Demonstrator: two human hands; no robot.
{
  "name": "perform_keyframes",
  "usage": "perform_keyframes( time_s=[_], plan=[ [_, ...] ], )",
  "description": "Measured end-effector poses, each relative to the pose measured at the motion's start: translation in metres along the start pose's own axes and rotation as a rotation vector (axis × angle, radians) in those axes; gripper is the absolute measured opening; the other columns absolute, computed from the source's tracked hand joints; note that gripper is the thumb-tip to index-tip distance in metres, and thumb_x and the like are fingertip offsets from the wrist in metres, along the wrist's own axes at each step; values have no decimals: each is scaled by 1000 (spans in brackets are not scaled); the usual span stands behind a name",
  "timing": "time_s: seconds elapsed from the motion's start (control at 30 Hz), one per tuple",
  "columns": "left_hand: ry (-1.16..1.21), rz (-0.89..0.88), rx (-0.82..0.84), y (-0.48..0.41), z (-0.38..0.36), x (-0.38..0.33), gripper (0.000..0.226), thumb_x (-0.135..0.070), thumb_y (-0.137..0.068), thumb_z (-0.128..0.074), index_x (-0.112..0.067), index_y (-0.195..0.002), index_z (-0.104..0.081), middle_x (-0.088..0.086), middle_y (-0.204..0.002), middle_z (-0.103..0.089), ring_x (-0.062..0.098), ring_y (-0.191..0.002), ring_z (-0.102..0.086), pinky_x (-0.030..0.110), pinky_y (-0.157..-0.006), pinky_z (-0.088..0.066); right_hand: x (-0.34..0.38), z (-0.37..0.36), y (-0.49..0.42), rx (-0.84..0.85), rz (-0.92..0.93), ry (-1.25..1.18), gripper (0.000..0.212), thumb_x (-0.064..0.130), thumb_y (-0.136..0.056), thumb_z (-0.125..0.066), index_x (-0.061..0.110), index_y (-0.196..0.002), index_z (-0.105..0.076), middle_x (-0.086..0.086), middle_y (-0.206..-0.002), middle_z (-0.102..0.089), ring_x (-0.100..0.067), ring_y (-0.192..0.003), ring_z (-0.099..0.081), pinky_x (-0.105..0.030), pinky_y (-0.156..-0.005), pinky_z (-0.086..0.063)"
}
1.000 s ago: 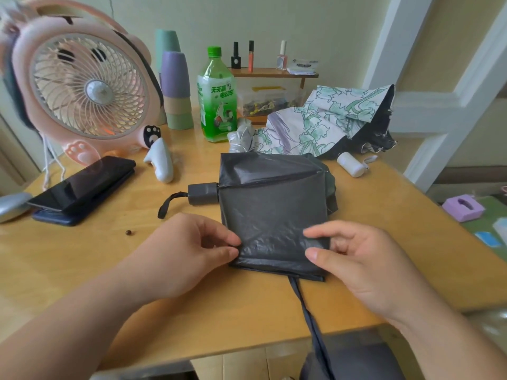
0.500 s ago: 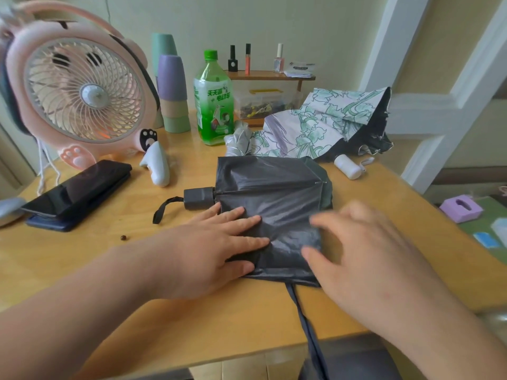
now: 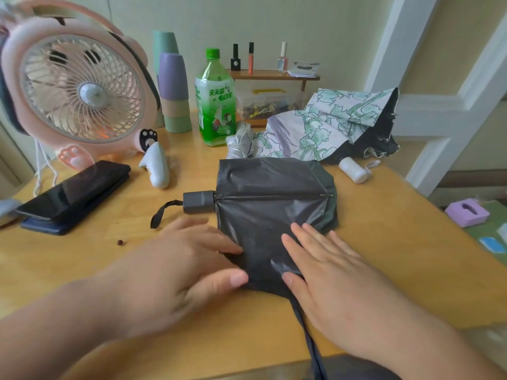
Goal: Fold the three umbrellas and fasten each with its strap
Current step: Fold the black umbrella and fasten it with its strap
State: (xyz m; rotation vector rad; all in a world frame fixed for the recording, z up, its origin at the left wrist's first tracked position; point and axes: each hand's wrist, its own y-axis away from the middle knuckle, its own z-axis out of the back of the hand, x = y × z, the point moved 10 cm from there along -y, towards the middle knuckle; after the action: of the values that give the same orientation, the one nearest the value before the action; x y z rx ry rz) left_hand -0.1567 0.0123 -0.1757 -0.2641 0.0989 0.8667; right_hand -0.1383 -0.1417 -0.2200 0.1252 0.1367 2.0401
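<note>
Black umbrella (image 3: 270, 185) under left grip (image 3: 175, 270), right grip (image 3: 337, 278), fingers straight, pressing; bottle (image 3: 215, 105) holds green liquid.

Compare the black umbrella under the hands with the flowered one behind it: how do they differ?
The black umbrella is plain; the flowered umbrella is pale with green blooms. The black umbrella lies flat with the left hand and right hand on it; the flowered umbrella lies bunched, untouched. Both rest on the table, unfastened.
</note>
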Motion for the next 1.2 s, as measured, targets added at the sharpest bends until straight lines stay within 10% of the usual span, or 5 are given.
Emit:
perform_keyframes(
  time_s=[0.13, 0.27, 0.6, 0.73, 1.2],
  plan=[
    [143, 403, -521, -32, 62, 56, 24, -42, -94, -63, -23, -104, -73, -7, -98, -66, 13, -93, -61, 34, -83, -51, 2, 1, -1, -26, -19, -12, 94, 60, -73, 22, 30, -162, 13, 11, -168, 23, -5, -152, 26, -36, -127, 10],
    [450, 819, -406, -56, 38, 106, 69, -40, -85, -77, -21, -145, -50, -5, -122, -63, 14, -104, -60, 23, -67, -45, 1, 0, -1, -29, -19, -11, 95, 60, -72, 22, 31, -162, 13, 13, -169, 22, -2, -151, 26, -32, -124, 12],
    [690, 800, -499, -70, 23, 108, 13, -26, -86, -80, -18, -87, -70, -3, -74, -63, 17, -65, -55, 25, -58, -42, -1, -2, -2, -31, -11, -81, 95, 64, -73, 17, 34, -162, 8, 14, -169, 17, -3, -154, 21, -33, -126, 8],
    [893, 617, -575, -64, 25, 99, 23, -18, -87, -77, -21, -74, -58, -2, -108, -75, 18, -101, -71, 45, -97, -55, -2, 0, -2, -32, -11, -90, 96, 65, -71, 18, 35, -162, 8, 16, -169, 17, -2, -154, 20, -30, -125, 10],
    [564, 620, -276, -61, 22, 74, 56, -48, -76, -83, -38, -125, -58, -17, -107, -65, 13, -80, -70, 36, -82, -56, -2, 15, 6, -147, 36, -132, 83, 69, -84, -4, 40, -161, -20, 21, -169, -8, 0, -155, 1, -22, -122, 0]
  ],
)
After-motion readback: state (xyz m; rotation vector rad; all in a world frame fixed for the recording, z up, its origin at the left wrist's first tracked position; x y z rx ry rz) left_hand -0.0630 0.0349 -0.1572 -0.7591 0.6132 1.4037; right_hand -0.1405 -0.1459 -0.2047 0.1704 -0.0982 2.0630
